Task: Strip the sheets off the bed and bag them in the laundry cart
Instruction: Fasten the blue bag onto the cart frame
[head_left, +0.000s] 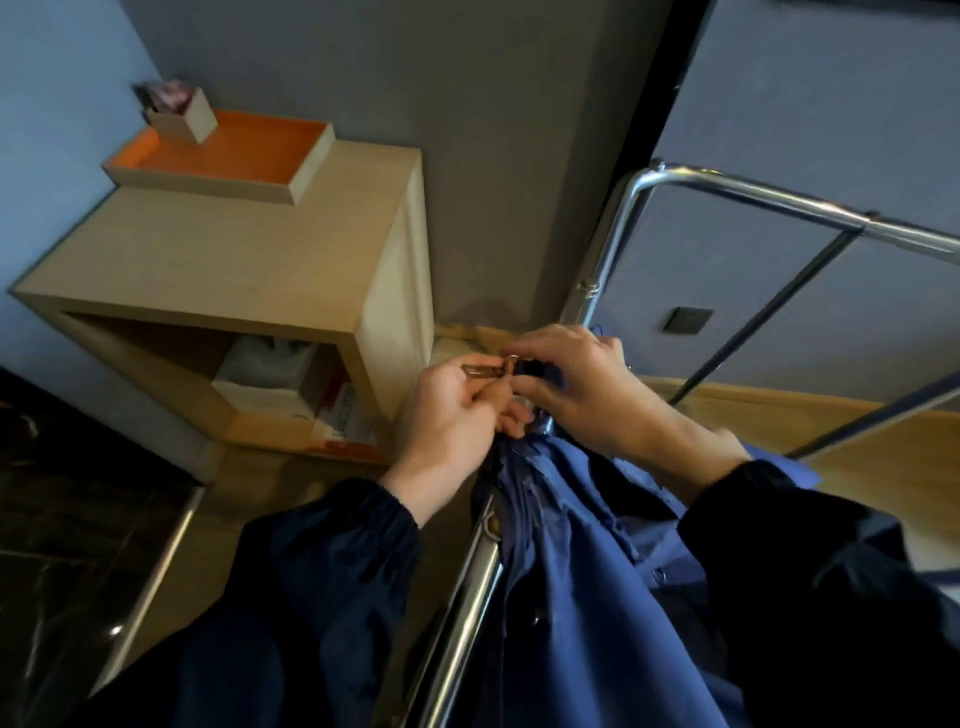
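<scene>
I have both hands at the near corner of the laundry cart (737, 191), just above the gathered neck of its blue bag (571, 545). My left hand (447, 421) pinches a flat metal clip (480, 370) between thumb and fingers. My right hand (587, 389), close against it, curls round a short black strap (531, 368) that meets the clip. The bag hangs against the cart's chrome rail. Left of the cart stands a wooden cabinet (234, 260) carrying an orange tray (234, 150).

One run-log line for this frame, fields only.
stage: bag clip handling | left hand: pinches metal clip | right hand: holds black strap | blue laundry bag: bunched at cart frame corner | sheets: not visible
</scene>
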